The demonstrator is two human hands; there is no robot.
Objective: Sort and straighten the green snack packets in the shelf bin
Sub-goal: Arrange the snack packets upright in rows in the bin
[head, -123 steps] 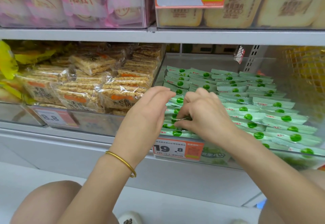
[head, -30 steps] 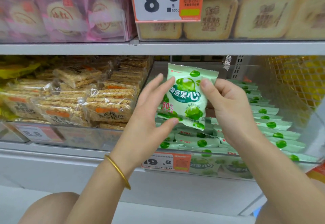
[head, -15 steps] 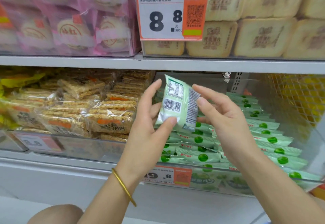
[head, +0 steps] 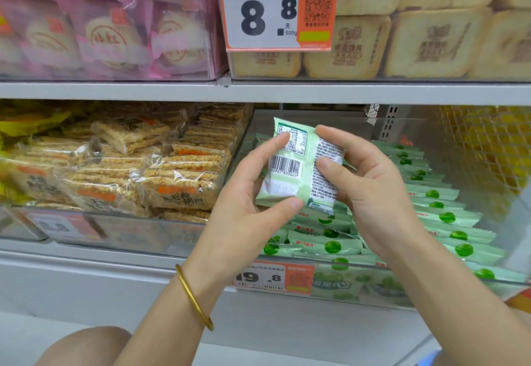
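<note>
Mid-task by my read: one pale green foil snack packet (head: 298, 164) is out of the clear plastic shelf bin (head: 448, 285), held above its front-left corner with the barcode side facing the camera; left hand (head: 244, 193) pinches its left edge between thumb and fingers, right hand (head: 370, 190) grips the right edge. In the bin, the green packets along the right side (head: 442, 216) lie in a tidy overlapped row, while the green packets at front left (head: 324, 239) sit skewed and look not yet straightened. Neighbouring clear bin (head: 115, 230) on the left holds brown grain-cracker packs (head: 178, 176), outside this job.
</note>
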